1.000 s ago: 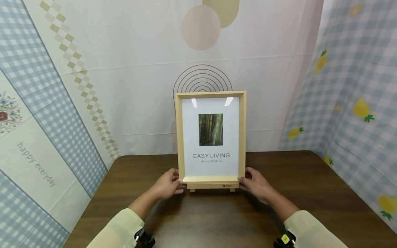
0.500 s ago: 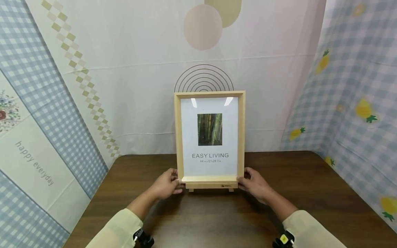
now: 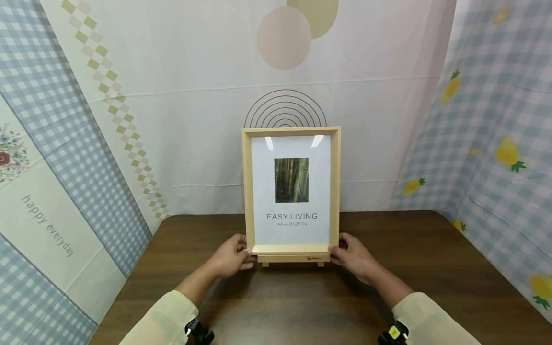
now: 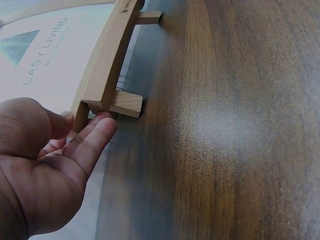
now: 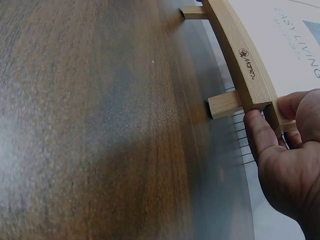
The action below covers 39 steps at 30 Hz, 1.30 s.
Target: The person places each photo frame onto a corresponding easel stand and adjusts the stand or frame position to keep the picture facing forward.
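A light wood picture frame point(image 3: 335, 191) stands upright on a small wooden easel point(image 3: 293, 258), whose feet are at the tabletop. White paper printed "EASY LIVING" with a bamboo photo point(image 3: 291, 180) shows behind its clear front. My left hand point(image 3: 230, 256) grips the frame's lower left corner, thumb on the front edge. In the left wrist view its other fingers reach under and behind, beside the end of the easel's ledge point(image 4: 107, 60). The right hand point(image 3: 355, 256) holds the lower right corner likewise, one finger against the ledge point(image 5: 240, 60) end in the right wrist view.
The dark wood table point(image 3: 293, 306) spreads around the easel. Behind it hangs a white cloth point(image 3: 194, 143) with printed shapes. Blue checked cloths line the left side point(image 3: 73, 81) and right side point(image 3: 478, 120). A black wrist device point(image 3: 199, 331) sits at the left sleeve.
The frame and both hands sit very slightly further left against the wall pattern, while the background has shifted a little right in the head view. Both hands keep the same hold.
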{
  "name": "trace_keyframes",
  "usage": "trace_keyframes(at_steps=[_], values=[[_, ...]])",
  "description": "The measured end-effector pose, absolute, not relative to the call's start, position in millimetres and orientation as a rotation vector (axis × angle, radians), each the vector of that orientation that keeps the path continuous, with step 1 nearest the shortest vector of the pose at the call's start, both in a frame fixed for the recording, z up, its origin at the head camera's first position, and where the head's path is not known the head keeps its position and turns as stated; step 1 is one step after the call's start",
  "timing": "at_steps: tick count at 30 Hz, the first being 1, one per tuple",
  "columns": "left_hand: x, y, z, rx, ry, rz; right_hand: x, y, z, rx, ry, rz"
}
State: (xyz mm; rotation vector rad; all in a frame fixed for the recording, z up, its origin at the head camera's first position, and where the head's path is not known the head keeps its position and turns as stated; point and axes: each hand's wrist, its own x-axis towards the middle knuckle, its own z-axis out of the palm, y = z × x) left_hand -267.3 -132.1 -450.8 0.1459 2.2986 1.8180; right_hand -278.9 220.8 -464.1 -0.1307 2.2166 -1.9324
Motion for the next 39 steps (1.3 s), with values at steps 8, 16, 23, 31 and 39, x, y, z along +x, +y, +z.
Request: trace_keyframes(at_steps=[8, 16, 23, 31, 39], values=[[-268.6, -131.3, -452.7, 0.15, 2.291, 1.822, -279.8, 222.3, -464.6, -0.13, 2.214, -1.934], [-267.6, -131.7, -452.9, 0.147, 2.291, 1.822, -279.5, 222.6, -464.7, -0.122, 2.218, -1.921], [-266.5, -131.7, -451.8, 0.14, 2.305, 1.813, -279.6, 220.3, -464.6, -0.115, 2.226, -1.937], [-262.9, -136.9, -454.7, 0.233, 2.565, 1.64, -279.9, 216.7, -472.3, -0.147, 2.3, -1.966], [-261.3, -147.4, -455.7, 0.33, 2.853, 1.346, -271.6, 219.2, -472.4, -0.23, 2.518, -1.795]])
